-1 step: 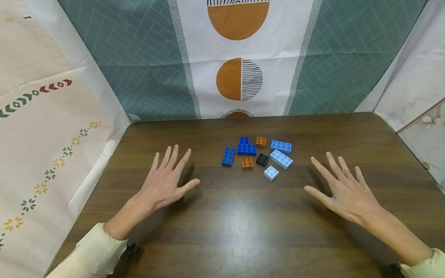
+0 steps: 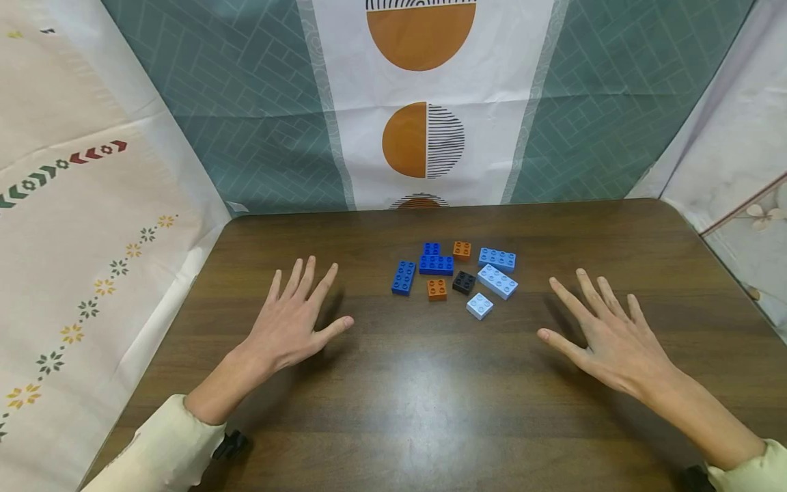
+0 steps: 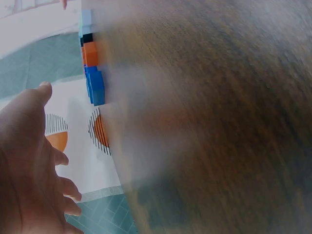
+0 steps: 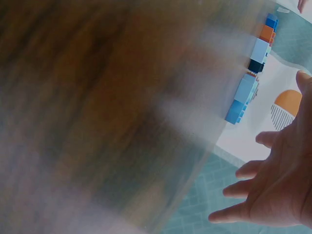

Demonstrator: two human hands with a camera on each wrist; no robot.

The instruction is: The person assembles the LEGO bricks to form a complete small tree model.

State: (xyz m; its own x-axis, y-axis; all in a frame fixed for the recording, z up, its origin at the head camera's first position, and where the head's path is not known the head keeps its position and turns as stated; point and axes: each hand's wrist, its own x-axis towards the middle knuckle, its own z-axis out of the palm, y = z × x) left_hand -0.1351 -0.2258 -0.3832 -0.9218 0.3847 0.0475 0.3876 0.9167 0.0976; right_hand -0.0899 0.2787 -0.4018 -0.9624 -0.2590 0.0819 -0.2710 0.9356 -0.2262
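My left hand (image 2: 290, 326) is held over the left part of the table, fingers spread, holding nothing. On the right side, my right hand (image 2: 621, 345) is spread the same way, also holding nothing. Between them lies a loose group of toy building bricks: a dark blue long brick (image 2: 403, 278), another blue long brick (image 2: 436, 266) with a small blue brick (image 2: 432, 249) behind it, orange bricks (image 2: 437, 290) (image 2: 462, 251), a black brick (image 2: 464, 283), light blue long bricks (image 2: 497, 281) (image 2: 497, 259), and a pale blue small brick (image 2: 479, 306). Both hands are apart from the bricks.
A brown wooden table (image 2: 406, 396) carries the bricks near its far side. Behind it hangs a teal and white patterned cloth (image 2: 270, 137). Pale cloths (image 2: 92, 239) (image 2: 738, 137) hang at the left and right sides.
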